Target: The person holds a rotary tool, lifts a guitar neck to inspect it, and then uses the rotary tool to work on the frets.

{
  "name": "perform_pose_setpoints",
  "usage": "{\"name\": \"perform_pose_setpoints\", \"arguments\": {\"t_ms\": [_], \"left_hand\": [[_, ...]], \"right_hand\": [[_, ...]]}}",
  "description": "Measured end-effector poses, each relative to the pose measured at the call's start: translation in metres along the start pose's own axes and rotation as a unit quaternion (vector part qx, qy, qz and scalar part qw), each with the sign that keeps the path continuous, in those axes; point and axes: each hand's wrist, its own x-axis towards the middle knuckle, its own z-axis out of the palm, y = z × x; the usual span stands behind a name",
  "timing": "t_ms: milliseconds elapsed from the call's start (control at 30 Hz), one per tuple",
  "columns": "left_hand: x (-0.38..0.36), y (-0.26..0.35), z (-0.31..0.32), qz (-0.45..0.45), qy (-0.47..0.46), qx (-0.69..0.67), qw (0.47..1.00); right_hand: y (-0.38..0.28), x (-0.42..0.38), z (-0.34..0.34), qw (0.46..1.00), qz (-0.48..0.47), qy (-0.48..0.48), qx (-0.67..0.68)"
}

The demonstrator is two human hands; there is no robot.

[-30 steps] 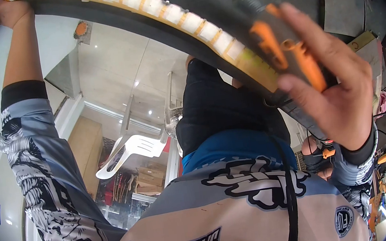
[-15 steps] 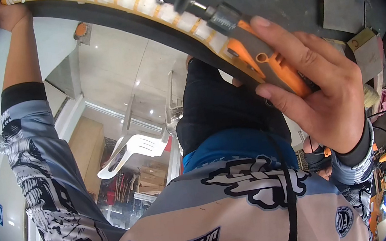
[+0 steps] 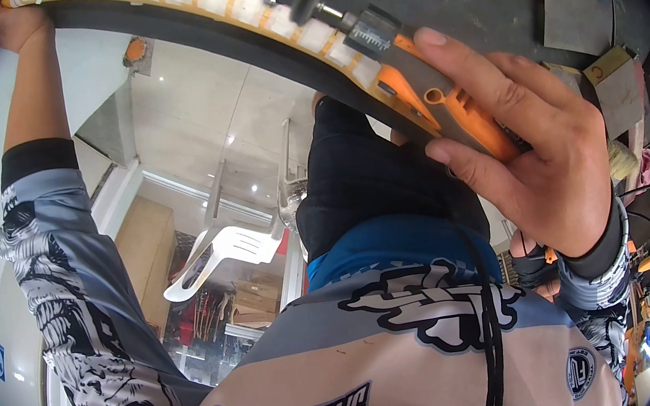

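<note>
My right hand [image 3: 554,132] is closed round an orange-and-grey hand tool [image 3: 455,95], thumb on the near side and fingers along the far side. A barrel with a printed scale and a round black knob [image 3: 308,1] form the tool's far end, which overlaps the edge of a long curved piece [image 3: 212,33]. That edge is dark below, with a row of white blocks parted by yellowish strips. Up in the left corner, my left hand [image 3: 21,28] is at the curved piece's left end; its fingers are mostly hidden in shadow.
A white plastic chair [image 3: 236,246] stands on the tiled floor to the left, with cardboard boxes [image 3: 259,292] behind it. Cables, orange items and a grey panel [image 3: 578,1] crowd the right side. A black cord [image 3: 489,329] hangs down my front.
The tool and my right hand have shifted very slightly left. My left hand and the curved piece look unchanged.
</note>
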Motion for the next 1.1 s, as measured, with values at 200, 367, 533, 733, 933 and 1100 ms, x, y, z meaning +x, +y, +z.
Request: {"name": "perform_pose_setpoints", "arguments": {"t_ms": [200,367,533,733,933,1100], "left_hand": [[-0.002,0.024,0.0,-0.131,0.06,-0.178,0.973],[0.003,-0.011,0.007,-0.01,0.03,-0.028,0.999],[0.008,-0.028,0.008,0.041,0.013,0.03,0.999],[0.016,-0.048,0.011,0.044,0.007,0.058,0.997],[0.017,-0.05,0.011,0.022,-0.005,0.058,0.998],[0.015,-0.046,0.008,0.032,-0.013,0.091,0.995]], "right_hand": [[0.004,0.001,-0.007,0.999,-0.021,-0.032,-0.005],[0.018,-0.011,-0.018,0.999,0.039,0.027,-0.022],[0.027,-0.024,-0.018,0.998,0.043,0.028,-0.03],[0.016,-0.021,-0.014,0.999,0.041,-0.007,-0.034],[0.012,-0.015,-0.009,1.0,0.016,-0.011,-0.017],[0.012,-0.015,-0.007,1.0,0.016,-0.012,-0.011]]}}
